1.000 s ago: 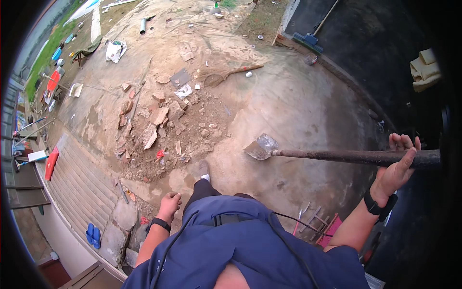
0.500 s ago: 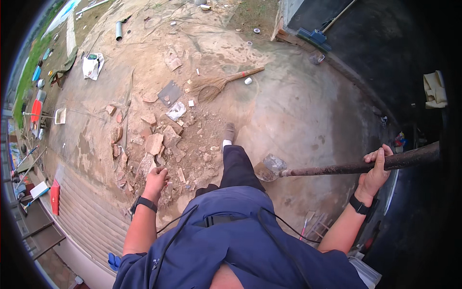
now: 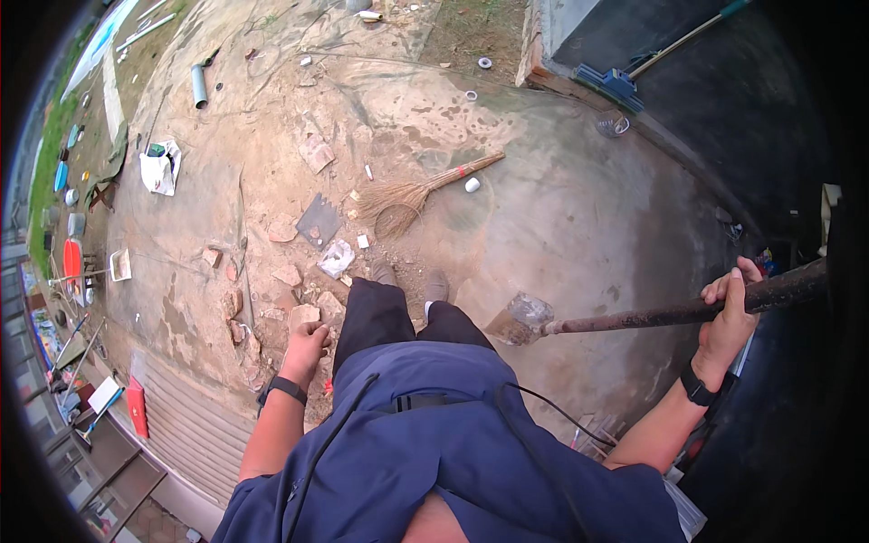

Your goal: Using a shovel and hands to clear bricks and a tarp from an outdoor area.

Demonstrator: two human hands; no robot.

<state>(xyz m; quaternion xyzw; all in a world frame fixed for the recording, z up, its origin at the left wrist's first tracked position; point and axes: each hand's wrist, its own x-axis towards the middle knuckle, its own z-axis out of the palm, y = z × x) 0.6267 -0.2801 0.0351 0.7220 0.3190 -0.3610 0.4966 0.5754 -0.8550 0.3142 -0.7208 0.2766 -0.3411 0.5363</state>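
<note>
My right hand (image 3: 731, 299) is closed around the dark handle of a shovel (image 3: 625, 319). The shovel slants out to the right, its worn metal blade (image 3: 528, 312) down near the concrete beside my legs. On the left, my left hand (image 3: 306, 348) hangs with fingers curled in and nothing visible in them. Below that hand lies a heap of broken brick and rubble (image 3: 272, 312), partly hidden by my arm and legs. Both of my feet stand at the rubble's edge.
A straw broom (image 3: 425, 192) lies ahead, near a small white roll (image 3: 472, 185). A grey flat piece (image 3: 319, 222) and a crumpled plastic bag (image 3: 336, 260) rest among debris. A blue-headed push broom (image 3: 620, 86) leans by the dark doorway. Ridged sheeting (image 3: 195, 425) is at left.
I have stepped forward, so my left leg now covers part of the rubble. My right hand keeps its grip on the shovel. My left hand has swung slightly right.
</note>
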